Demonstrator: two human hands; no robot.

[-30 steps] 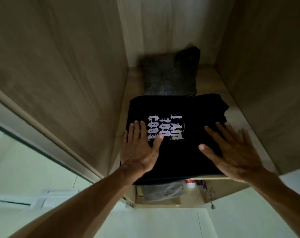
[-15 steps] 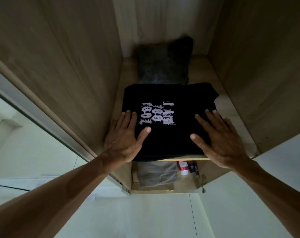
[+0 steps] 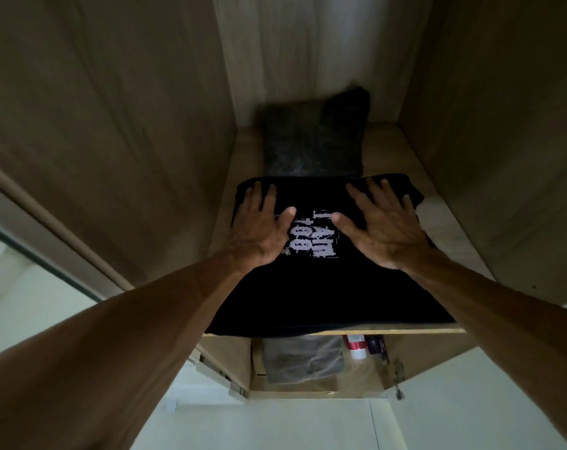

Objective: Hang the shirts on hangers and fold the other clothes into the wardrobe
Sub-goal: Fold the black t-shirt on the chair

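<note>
A folded black T-shirt [image 3: 327,293] with pale printed lettering lies flat on a wooden wardrobe shelf [image 3: 450,222]. Its near edge hangs slightly over the shelf's front. My left hand [image 3: 259,228] rests flat on the shirt's far left part, fingers spread. Over on the far right part, my right hand [image 3: 382,228] lies the same way, palm down with spread fingers. Neither hand grips the cloth. Behind the shirt sits a folded dark grey garment [image 3: 314,141] against the back wall.
Wooden side walls [image 3: 113,125] close in the shelf left and right. On the shelf below lie a folded grey garment [image 3: 301,358], a red-and-white can [image 3: 356,345] and small dark items. A white sliding door frame [image 3: 48,264] runs at the left.
Both hands have slid from the shirt's near half to its far half, and the shirt now lies deeper on the shelf, touching the grey garment.
</note>
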